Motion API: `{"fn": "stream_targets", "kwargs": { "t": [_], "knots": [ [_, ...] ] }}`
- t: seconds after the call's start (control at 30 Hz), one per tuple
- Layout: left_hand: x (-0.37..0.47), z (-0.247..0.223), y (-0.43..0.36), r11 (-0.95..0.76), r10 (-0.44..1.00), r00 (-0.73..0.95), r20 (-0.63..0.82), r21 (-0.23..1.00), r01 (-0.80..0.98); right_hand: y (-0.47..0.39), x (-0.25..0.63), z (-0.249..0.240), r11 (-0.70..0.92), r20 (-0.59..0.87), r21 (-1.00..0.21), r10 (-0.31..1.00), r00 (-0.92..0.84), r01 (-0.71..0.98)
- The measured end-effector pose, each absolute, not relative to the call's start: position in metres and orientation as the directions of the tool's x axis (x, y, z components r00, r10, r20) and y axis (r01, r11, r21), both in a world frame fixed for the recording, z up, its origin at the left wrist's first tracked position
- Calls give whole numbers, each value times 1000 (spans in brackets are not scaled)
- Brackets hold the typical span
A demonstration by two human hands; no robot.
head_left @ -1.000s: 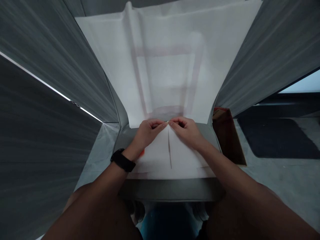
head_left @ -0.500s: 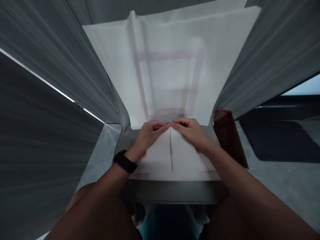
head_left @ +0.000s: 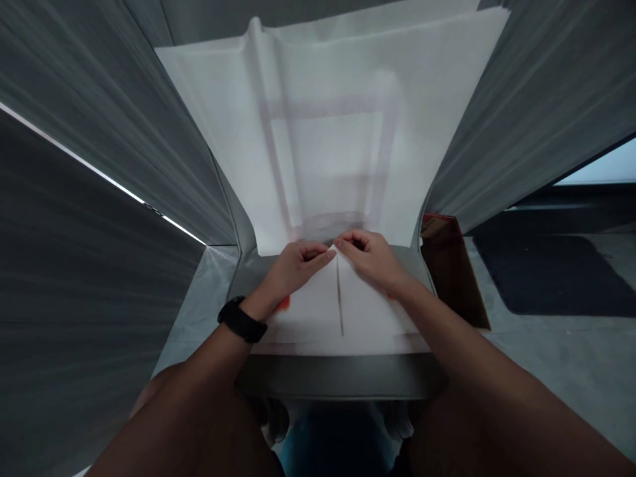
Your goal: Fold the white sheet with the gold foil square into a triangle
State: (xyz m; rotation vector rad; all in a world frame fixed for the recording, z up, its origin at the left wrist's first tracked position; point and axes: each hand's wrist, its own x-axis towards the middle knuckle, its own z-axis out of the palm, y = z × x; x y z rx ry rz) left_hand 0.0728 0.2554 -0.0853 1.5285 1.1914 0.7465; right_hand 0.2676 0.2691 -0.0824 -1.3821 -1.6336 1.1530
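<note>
Pinch by left hand [head_left: 297, 267] and right hand [head_left: 372, 260] on white paper [head_left: 314, 311]; tip [head_left: 333, 248] newly bared between, suggesting slight regrip.

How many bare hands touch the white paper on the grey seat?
2: the left hand and right hand, on either side of the far tip of the white paper. No others show.

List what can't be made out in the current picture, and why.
Head view:
Pinched edges of the white paper: partly covered by fingers of the left hand and right hand.
Orange mark: part hidden by the left wrist.
Blue thing: cut off by the bottom edge.
Brown box: inside too dark.
</note>
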Motion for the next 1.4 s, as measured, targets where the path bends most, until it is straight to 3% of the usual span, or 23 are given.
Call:
{"fn": "stream_targets", "kwargs": {
  "t": [0.3,0.53,0.77,1.4],
  "knots": [
    [70,-84,257,31,954,272,-128,942,335,266,277,-75,-19,-188,-904,915,-357,427],
    [73,-77,253,12,978,199,-65,966,258,261,272,-73,24,-138,-897,933,-331,441],
    [74,-76,257,36,974,213,-77,981,193,257,268,-72,-45,-202,-914,912,-357,404],
    [70,-83,259,12,996,80,-34,966,260,238,293,-67,-158,-353,-890,832,-427,428]
  ]
}}
